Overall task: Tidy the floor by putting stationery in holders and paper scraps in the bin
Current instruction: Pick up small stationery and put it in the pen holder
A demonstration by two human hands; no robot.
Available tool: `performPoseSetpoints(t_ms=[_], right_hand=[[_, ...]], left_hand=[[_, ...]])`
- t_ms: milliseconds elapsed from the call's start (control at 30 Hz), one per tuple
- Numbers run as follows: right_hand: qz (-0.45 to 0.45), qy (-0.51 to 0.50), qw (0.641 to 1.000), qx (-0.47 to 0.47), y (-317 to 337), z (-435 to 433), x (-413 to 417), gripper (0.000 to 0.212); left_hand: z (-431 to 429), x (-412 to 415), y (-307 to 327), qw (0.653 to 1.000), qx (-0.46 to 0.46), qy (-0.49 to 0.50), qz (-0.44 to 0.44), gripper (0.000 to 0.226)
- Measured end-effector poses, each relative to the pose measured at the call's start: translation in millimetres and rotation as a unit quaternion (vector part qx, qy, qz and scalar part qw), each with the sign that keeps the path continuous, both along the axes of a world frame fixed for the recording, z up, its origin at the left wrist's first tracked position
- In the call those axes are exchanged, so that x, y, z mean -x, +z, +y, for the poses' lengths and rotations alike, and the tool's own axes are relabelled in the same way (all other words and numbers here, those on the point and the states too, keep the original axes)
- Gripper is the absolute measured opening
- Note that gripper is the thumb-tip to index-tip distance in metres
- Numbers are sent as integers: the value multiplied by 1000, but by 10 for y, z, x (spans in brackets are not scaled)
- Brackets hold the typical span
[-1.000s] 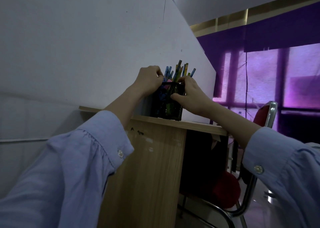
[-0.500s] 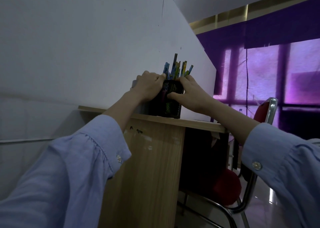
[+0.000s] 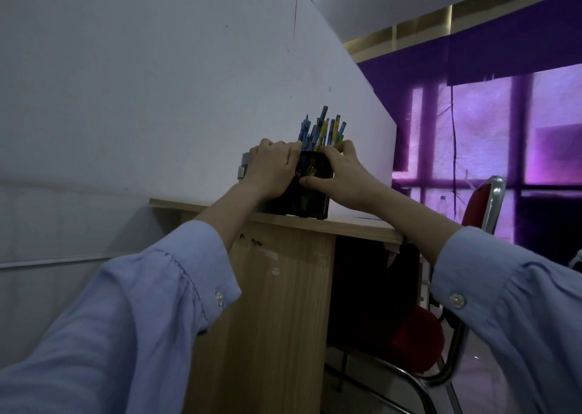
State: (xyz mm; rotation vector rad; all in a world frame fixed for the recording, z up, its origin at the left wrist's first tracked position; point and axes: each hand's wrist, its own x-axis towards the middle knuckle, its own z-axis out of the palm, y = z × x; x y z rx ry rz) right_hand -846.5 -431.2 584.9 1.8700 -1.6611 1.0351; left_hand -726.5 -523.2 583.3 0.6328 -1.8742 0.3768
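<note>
A black mesh pen holder [image 3: 310, 199] stands on the wooden desk top [image 3: 356, 226] against the white wall. Several blue and yellow pens and pencils [image 3: 321, 130] stick up out of it. My left hand [image 3: 272, 169] grips the holder's left side, fingers curled over its rim. My right hand [image 3: 341, 174] grips its right side, thumb across the front mesh and fingers at the rim. The floor, the bin and any paper scraps are out of view.
A grey object [image 3: 244, 166] shows behind my left hand at the wall. A red chair with a chrome frame [image 3: 482, 205] is tucked under the desk at the right. Purple-lit windows [image 3: 491, 136] fill the back.
My left hand has dropped from the pens at the holder's top to the holder's left side. The holder now stands on the desk with the pens more upright.
</note>
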Motion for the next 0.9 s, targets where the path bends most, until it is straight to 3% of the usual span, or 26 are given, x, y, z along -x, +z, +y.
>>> performPoseSetpoints(t_ms=[200,433,667,800,900], right_hand=[[17,-19,1000,-5,-11,49,-46,72],[54,-84,995,-22,59,231,-117,106],[128,-153,980,10,-97,615,-346,96],[153,-138,979,13,-216,793,-572,88],[152,-118,981,-1,-310,844,-784,84]], left_hand=[[-53,-7,-55,998,-9,-5,63,35],[107,-317,-194,996,62,61,35,43],[426,-791,-447,986,78,143,-46,50],[711,-1121,-613,974,80,196,-86,61],[861,-1373,-695,968,65,223,-93,58]])
